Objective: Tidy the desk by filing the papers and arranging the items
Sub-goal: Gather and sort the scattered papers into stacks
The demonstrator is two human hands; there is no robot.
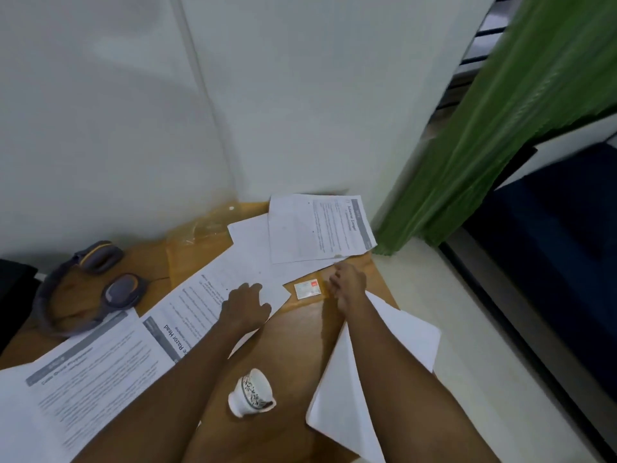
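At twelve o'clock on the bench [293, 342], loose papers [320, 228] overlap; thin, limp and slippery, they are best lifted by an edge. The left hand [245, 304] rests palm-down on a printed sheet [200, 295]. The right hand [347, 285], at one o'clock beside a small card [307, 289], is blurred; its grip cannot be told.

- Desk [293, 332]: warm orange-brown wood.
- Papers [300, 228]: white, with black print and grey bands at the headings.
- Cup [252, 392]: white, with a dark leafy pattern on the side.
- Headphones [122, 290]: grey, with a thin yellow-orange line on the ear cups.
- Card [307, 289]: white, with a small red patch.
- Envelope [190, 262]: yellow-brown.
- Curtain [500, 135]: green.
- Wall [300, 95]: white.
- Seat [561, 235]: dark blue.
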